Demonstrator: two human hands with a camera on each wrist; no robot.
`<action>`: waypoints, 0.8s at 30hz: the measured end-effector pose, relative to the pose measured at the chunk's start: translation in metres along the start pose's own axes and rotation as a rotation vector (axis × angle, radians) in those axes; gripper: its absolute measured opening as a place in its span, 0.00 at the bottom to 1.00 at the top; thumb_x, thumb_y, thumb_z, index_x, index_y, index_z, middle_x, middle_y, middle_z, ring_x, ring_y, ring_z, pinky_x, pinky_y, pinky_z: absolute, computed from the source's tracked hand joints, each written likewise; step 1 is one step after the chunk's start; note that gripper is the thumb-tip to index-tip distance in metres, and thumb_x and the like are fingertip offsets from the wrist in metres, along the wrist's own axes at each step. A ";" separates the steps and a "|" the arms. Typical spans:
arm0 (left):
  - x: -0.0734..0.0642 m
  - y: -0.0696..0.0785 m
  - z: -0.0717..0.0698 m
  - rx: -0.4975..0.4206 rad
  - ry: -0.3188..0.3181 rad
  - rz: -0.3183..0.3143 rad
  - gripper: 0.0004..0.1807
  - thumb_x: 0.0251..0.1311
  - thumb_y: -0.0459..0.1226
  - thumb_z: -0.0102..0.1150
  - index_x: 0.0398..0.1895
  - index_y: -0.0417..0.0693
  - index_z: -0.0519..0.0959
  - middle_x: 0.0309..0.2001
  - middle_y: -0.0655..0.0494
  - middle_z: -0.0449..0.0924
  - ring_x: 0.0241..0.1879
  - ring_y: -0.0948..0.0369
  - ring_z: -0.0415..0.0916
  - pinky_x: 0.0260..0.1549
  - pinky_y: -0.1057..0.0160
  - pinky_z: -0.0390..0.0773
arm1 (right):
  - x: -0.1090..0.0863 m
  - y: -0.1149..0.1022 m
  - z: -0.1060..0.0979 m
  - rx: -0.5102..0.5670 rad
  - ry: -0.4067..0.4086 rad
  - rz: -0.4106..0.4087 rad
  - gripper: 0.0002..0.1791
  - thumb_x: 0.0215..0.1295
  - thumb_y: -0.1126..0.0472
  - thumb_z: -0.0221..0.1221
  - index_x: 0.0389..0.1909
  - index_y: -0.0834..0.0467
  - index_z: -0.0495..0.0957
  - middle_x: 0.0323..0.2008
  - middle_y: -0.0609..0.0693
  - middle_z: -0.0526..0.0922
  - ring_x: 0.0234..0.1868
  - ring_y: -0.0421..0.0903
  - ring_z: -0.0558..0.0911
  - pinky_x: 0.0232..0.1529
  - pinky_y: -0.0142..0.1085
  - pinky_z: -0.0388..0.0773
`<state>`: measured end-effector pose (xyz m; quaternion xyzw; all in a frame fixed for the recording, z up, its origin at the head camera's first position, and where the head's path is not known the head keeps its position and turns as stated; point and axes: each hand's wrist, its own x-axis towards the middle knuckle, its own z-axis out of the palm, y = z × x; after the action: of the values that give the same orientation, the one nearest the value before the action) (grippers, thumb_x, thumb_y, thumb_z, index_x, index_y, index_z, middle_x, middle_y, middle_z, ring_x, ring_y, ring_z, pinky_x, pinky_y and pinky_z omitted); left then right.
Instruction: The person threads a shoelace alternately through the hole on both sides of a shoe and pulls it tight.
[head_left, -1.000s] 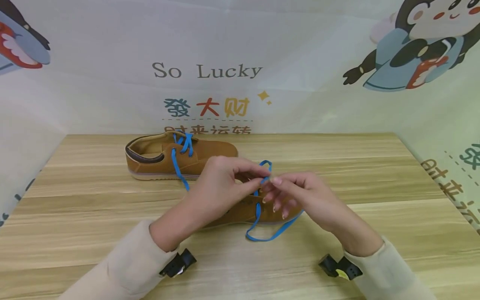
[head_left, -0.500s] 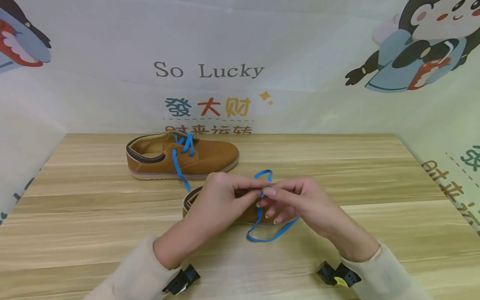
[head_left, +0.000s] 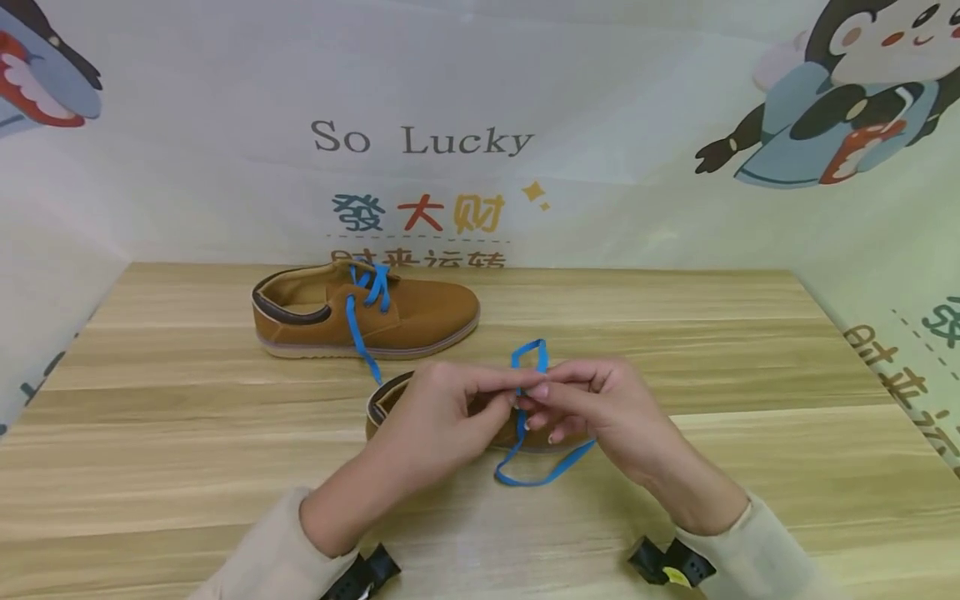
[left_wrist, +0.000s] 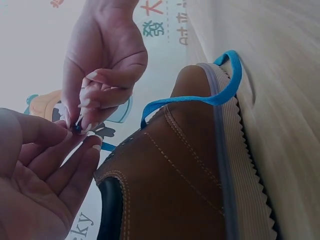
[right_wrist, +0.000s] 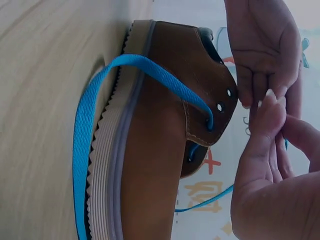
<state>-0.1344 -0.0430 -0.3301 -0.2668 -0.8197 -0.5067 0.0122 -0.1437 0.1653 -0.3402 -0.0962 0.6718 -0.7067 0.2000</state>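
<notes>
A brown shoe [right_wrist: 155, 120] with a blue shoelace [right_wrist: 86, 125] stands on the table, partly hidden by both hands in the head view. Above its eyelets my left hand [head_left: 442, 417] and right hand [head_left: 615, 408] meet fingertip to fingertip. Between them they pinch the lace; a small dark tip [left_wrist: 76, 128] shows there in the left wrist view. One lace loop rises behind the fingers, and another stretch comes out of a lower eyelet and curves over the near side onto the table. In the right wrist view, two eyelets [right_wrist: 220, 107] above it have no lace through them.
A second brown shoe [head_left: 427, 308], laced in blue, stands behind and to the left, toe to the right. Its lace end hangs toward the near shoe's heel. A printed cloth [head_left: 615, 167] rises behind the wooden table [head_left: 750, 358].
Both hands have come down and slightly toward me, still together on the lace. The lace loop behind the fingers has dropped with them, and more of both shoes shows.
</notes>
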 end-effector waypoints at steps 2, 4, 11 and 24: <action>-0.001 0.000 0.001 0.008 -0.007 0.021 0.16 0.64 0.28 0.59 0.50 0.49 0.88 0.43 0.55 0.90 0.18 0.71 0.63 0.17 0.72 0.66 | 0.000 0.001 0.001 0.007 0.033 -0.001 0.12 0.69 0.67 0.60 0.35 0.49 0.88 0.32 0.44 0.91 0.33 0.38 0.89 0.31 0.29 0.83; -0.002 0.000 0.000 0.031 -0.005 0.041 0.16 0.64 0.28 0.59 0.51 0.49 0.87 0.45 0.55 0.90 0.20 0.73 0.66 0.19 0.71 0.69 | 0.000 0.002 0.003 0.003 0.063 -0.004 0.12 0.68 0.68 0.61 0.35 0.49 0.88 0.32 0.44 0.91 0.34 0.39 0.90 0.32 0.30 0.84; 0.000 -0.002 -0.010 0.267 0.124 0.067 0.10 0.65 0.33 0.63 0.46 0.50 0.88 0.45 0.59 0.89 0.42 0.64 0.82 0.37 0.63 0.80 | -0.001 0.004 0.007 -0.066 0.119 -0.032 0.02 0.65 0.67 0.65 0.34 0.59 0.85 0.29 0.45 0.90 0.33 0.40 0.90 0.34 0.33 0.85; 0.000 -0.005 -0.008 0.448 0.053 -0.032 0.04 0.63 0.36 0.68 0.39 0.49 0.89 0.39 0.61 0.86 0.32 0.66 0.77 0.32 0.68 0.77 | 0.000 0.007 0.005 -0.078 0.083 -0.029 0.09 0.64 0.71 0.63 0.44 0.62 0.79 0.30 0.44 0.90 0.30 0.41 0.89 0.33 0.34 0.86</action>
<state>-0.1390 -0.0511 -0.3302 -0.2309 -0.9153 -0.3189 0.0846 -0.1399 0.1604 -0.3469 -0.0840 0.7051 -0.6862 0.1578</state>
